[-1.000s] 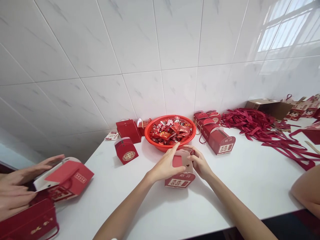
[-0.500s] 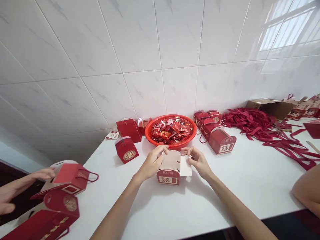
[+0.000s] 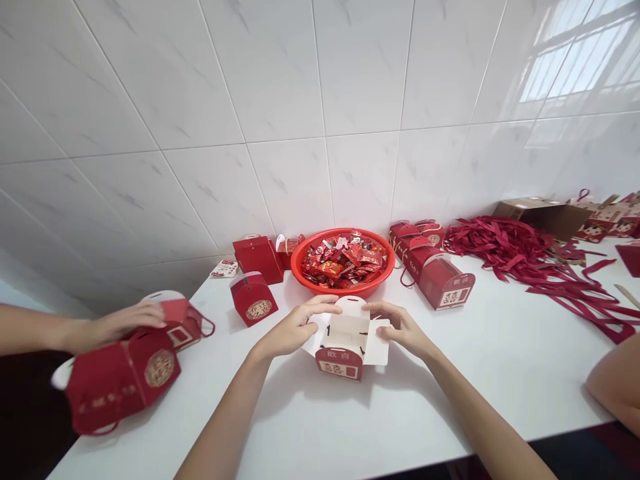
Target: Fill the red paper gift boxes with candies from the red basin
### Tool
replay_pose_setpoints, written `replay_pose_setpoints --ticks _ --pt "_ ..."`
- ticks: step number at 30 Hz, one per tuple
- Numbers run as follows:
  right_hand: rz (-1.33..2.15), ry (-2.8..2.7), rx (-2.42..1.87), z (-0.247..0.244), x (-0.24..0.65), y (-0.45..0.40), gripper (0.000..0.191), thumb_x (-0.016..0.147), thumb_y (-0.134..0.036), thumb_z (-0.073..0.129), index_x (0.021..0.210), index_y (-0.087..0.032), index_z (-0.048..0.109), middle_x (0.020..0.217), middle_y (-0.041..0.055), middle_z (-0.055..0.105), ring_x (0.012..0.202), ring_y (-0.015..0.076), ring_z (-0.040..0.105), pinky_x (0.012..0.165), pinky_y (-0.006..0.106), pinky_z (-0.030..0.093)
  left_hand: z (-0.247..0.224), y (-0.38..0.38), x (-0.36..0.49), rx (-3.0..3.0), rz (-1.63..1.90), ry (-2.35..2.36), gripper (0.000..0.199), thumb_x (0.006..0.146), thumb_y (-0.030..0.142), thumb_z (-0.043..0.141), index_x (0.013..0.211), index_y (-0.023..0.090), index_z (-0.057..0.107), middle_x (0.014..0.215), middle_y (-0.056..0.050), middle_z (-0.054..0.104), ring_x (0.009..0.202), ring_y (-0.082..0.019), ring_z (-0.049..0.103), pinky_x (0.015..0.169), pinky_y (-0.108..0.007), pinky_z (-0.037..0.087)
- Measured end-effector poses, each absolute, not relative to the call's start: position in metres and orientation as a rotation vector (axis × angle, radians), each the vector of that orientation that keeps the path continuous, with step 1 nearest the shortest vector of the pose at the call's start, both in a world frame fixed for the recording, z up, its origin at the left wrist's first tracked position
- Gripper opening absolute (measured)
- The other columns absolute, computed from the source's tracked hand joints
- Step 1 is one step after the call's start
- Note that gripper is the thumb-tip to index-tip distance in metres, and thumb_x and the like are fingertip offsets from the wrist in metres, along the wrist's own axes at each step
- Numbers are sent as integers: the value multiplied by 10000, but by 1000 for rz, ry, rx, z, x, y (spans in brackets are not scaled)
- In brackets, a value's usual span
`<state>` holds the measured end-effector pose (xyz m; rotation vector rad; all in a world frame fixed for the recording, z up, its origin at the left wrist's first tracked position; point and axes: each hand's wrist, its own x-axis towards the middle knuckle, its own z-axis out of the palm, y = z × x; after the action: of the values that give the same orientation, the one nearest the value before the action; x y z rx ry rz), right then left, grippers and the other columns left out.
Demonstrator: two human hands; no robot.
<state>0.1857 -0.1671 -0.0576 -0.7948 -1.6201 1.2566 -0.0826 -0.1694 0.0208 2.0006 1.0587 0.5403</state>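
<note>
A small red box (image 3: 339,364) with a white inside stands on the white table, its top flaps spread and its inside showing dark slots. My left hand (image 3: 296,327) grips the white flap on its left, fingertips reaching the rear edge. On the other side my right hand (image 3: 399,325) holds the right flap between thumb and fingers. Just behind the box is a red basket (image 3: 342,292) full of red-wrapped sweets (image 3: 345,260).
Closed red boxes stand right (image 3: 445,283) and left (image 3: 253,299) of the basket. Dark red ribbons (image 3: 505,247) lie at the right. Another person's hand (image 3: 120,323) rests on red boxes at the left; an elbow (image 3: 617,373) is at the right edge.
The box's left flap has swung outward and its inside shows more. The box sits slightly nearer me. At the left, the other person's hand and boxes have moved right onto the table.
</note>
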Motion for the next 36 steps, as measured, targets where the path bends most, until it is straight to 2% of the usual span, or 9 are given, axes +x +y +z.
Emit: replay_pose_setpoints --ticks 9,14,19,21,23,28,31,34,36 --pt "1438 -1651 -843 -56 190 -168 512 767 -424 738 1241 -250 655 1111 76 684 1024 261 624 781 343 521 12 -146 -103 1948 264 981 469 767 273 596 1217 353 706 1379 28 626 1265 -248 572 1006 -307 481" --pt "1264 -1693 -791 -54 190 -167 466 849 -554 643 1201 -252 693 1139 83 696 1055 274 618 893 393 499 34 -125 -109 1964 463 975 390 814 372 649 1172 240 728 1283 -72 688 1193 -255 617 989 -344 484" --pt "1193 -1556 -704 -56 192 -163 424 867 -592 605 1073 -253 754 1183 95 707 1120 305 610 972 446 466 42 -78 -80 2074 656 1118 314 775 308 657 1050 199 763 1168 -86 738 1045 -273 683 924 -356 517" --pt "1155 -1485 -728 -59 194 -160 407 850 -593 626 1016 -250 769 1126 100 725 1071 304 627 937 447 481 35 -56 -59 2158 560 1176 375 692 263 716 1059 192 756 1135 -95 748 1009 -287 693 893 -350 522" --pt "1134 -1438 -769 -62 195 -158 394 830 -587 653 986 -246 772 1051 98 738 994 293 647 896 441 498 25 -36 -39 2291 459 1219 522 627 257 770 1144 201 720 1225 -101 712 1123 -314 649 952 -350 486" --pt "1104 -1397 -833 -61 195 -157 347 793 -559 704 904 -237 770 919 70 729 837 248 664 821 411 530 3 -8 -10 2384 224 1375 759 508 447 865 1206 226 666 1223 -135 699 1146 -375 615 933 -377 467" --pt "1098 -1389 -849 -61 193 -157 320 797 -533 706 896 -234 766 855 56 722 784 230 662 798 399 538 -5 -4 -12 2287 460 1322 567 519 393 870 1045 243 724 1084 -91 746 1072 -343 644 933 -361 456" --pt "1081 -1366 -875 -61 193 -155 312 805 -521 696 870 -223 764 755 48 709 730 221 650 763 388 532 -8 -6 -17 2185 686 1266 329 669 333 778 970 205 739 1012 -93 751 1014 -309 655 949 -372 441" --pt "1056 -1344 -876 -58 194 -152 303 805 -515 693 836 -221 759 723 45 700 691 215 637 729 382 525 -8 -8 -20 2134 807 1223 293 756 365 709 978 175 731 999 -102 742 1008 -292 647 953 -374 436"
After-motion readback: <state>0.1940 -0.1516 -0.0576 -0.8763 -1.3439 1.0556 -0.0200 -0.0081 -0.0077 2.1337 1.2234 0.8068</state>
